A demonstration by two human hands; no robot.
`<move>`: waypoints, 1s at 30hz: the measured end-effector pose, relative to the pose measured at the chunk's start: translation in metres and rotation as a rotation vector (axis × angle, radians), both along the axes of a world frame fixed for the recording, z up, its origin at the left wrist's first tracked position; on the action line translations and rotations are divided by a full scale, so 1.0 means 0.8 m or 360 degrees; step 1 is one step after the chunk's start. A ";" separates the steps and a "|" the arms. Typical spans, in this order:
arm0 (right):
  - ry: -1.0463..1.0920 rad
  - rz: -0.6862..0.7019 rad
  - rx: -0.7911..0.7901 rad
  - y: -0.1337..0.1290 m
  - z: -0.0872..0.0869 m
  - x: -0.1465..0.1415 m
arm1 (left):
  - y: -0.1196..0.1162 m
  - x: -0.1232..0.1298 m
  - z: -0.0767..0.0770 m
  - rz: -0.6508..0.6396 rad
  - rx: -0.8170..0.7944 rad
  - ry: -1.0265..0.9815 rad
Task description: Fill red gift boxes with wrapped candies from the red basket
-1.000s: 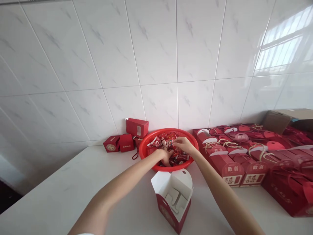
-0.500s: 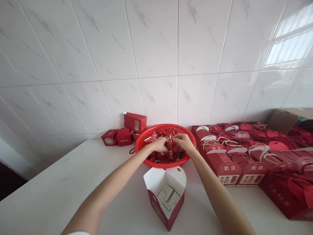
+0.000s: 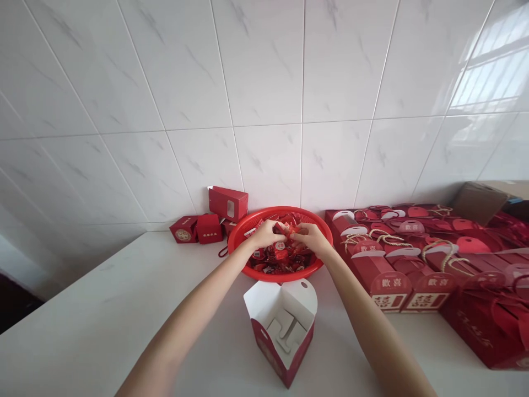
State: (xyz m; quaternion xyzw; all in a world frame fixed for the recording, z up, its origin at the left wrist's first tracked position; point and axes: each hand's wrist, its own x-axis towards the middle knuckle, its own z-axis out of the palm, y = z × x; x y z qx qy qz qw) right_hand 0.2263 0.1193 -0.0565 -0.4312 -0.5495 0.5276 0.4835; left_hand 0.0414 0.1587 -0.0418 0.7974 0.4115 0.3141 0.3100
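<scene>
A round red plastic basket (image 3: 235, 251) full of red-wrapped candies (image 3: 285, 266) stands by the wall. Over its middle, my left hand (image 3: 265, 234) has its fingers closed on a red-wrapped candy (image 3: 282, 227). Just to the right, my right hand (image 3: 311, 238) pinches red wrapped candy too, its fingertips close to those of the left. How many pieces each hand grips is hidden by the fingers. In front of the basket sits an open red gift box (image 3: 268, 344), white inside, its flaps raised and only the folded bottom showing within.
Rows of red gift boxes (image 3: 388, 275) with rope handles fill the right side. A larger dark red box (image 3: 479, 331) stands at the front right, and a brown carton (image 3: 479, 201) behind. Several small red boxes (image 3: 209, 227) lie left of the basket. Tiled wall (image 3: 264, 160) behind.
Both hands have lifted slightly out of the candies and now hold red-wrapped pieces close together above the pile. The open box stays in place.
</scene>
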 end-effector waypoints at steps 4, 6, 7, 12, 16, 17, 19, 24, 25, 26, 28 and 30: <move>0.0014 -0.0103 0.0020 0.000 0.003 0.001 | 0.001 -0.002 0.000 -0.0041 0.0009 -0.0041; 0.0009 -0.0151 0.0025 0.002 0.003 0.000 | 0.002 -0.002 -0.001 -0.0022 0.0016 -0.0046; 0.0003 -0.0171 0.0029 0.003 0.001 0.000 | 0.003 -0.002 -0.002 -0.0016 0.0022 -0.0057; -0.0056 -0.0315 0.0114 0.010 -0.009 0.002 | 0.006 -0.002 -0.006 0.0026 0.0021 -0.0193; -0.0100 -0.0394 0.0236 0.012 -0.013 0.003 | 0.005 -0.001 -0.007 0.0024 0.0058 -0.0283; -0.0113 -0.0333 0.0258 0.012 -0.013 0.002 | 0.005 -0.001 -0.007 0.0006 0.0072 -0.0317; -0.0147 -0.0114 0.0302 0.011 -0.013 0.001 | 0.005 -0.001 -0.008 -0.0055 0.0026 -0.0368; -0.0140 0.0084 0.0277 0.009 -0.014 0.000 | 0.007 -0.003 -0.011 -0.0127 0.0013 -0.0349; -0.0111 0.0050 0.0236 0.008 -0.013 0.001 | 0.008 -0.003 -0.011 -0.0122 0.0058 -0.0330; -0.0083 0.0023 0.0205 0.007 -0.012 0.001 | 0.008 -0.004 -0.011 -0.0118 0.0093 -0.0308; -0.0043 -0.0008 0.0187 0.005 -0.009 0.000 | 0.010 -0.005 -0.012 -0.0112 0.0129 -0.0269; -0.0016 -0.0034 0.0181 0.003 -0.006 -0.001 | 0.010 -0.006 -0.012 -0.0113 0.0135 -0.0245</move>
